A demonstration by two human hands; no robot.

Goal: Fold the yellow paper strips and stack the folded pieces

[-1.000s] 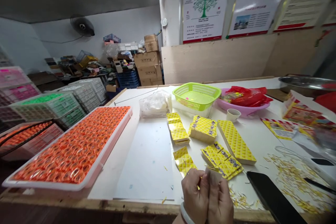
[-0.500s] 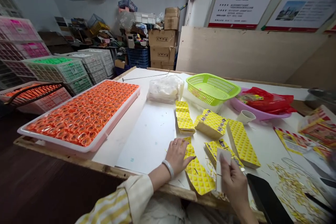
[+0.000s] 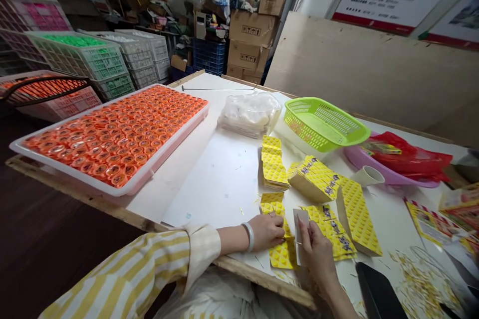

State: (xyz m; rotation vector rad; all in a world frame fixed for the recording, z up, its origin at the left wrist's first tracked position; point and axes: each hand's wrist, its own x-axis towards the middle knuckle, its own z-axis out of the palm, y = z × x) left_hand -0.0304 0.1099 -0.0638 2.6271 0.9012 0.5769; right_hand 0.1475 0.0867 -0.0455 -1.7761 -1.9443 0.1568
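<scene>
My left hand (image 3: 267, 232) rests on a pile of flat yellow patterned packets (image 3: 279, 254) at the table's near edge, fingers curled down onto them. My right hand (image 3: 316, 254) holds a small white card (image 3: 300, 227) upright between thumb and fingers, right beside the left hand. More yellow packets lie in stacks just beyond: one stack (image 3: 273, 167) by the white sheet, a printed bundle (image 3: 316, 179), a long yellow box (image 3: 359, 217) and loose printed packets (image 3: 333, 232).
A pink tray of orange caps (image 3: 112, 134) fills the table's left. A clear bag (image 3: 250, 112), green basket (image 3: 324, 122), pink bowl (image 3: 355, 157) holding a red bag (image 3: 409, 157), and small white cup (image 3: 368, 175) stand farther back. A black phone (image 3: 379, 291) lies near right.
The view has tilted down and left. My left hand slid onto the near yellow packets, and my right hand brought the white card closer to it.
</scene>
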